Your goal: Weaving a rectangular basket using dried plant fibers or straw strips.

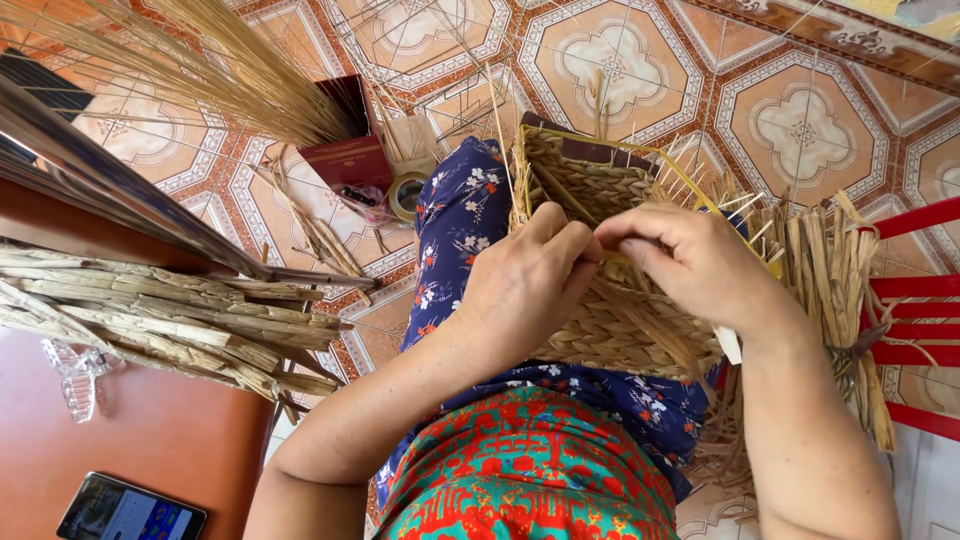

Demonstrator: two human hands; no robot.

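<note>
Both hands meet at the woven basket (pixel 600 300) rim; left hand (pixel 525 285) and right hand (pixel 695 262) fingers pinch one straw strand (pixel 640 330) running down-right

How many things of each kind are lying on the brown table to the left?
Bundle of dried straw strips: 1
Phone: 1
Clear hair clip: 1
Total: 3
</note>
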